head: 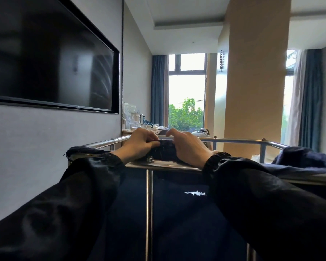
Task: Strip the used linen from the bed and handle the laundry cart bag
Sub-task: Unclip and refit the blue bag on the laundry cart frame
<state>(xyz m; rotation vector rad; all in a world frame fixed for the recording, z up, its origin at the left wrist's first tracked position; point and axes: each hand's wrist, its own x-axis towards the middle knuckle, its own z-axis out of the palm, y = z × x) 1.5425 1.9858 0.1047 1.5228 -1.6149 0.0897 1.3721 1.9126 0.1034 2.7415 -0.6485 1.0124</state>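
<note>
Head view, dead centre: left hand and right hand side by side, almost touching, fingers curled tight, both pinching a bunched stretch of the bag hem over the top bar of the cart. Rest of the dark blue cloth hanging straight down toward 6 o'clock, inside the steel frame. More of it draped over the rail at 3 o'clock and at 9 o'clock. Black television on the wall at 10 o'clock, window at 12 o'clock, desk with a jug just above the left knuckles. No bed or linen in sight.

Looks like the bag step, not the stripping. Hard to say whether hooking the hem on or freeing it. Either way, calls next for a firm two-handed hold, then working outward along the rail toward the 3 and 9 o'clock corners, with care over limp cloth slipping off smooth steel.
</note>
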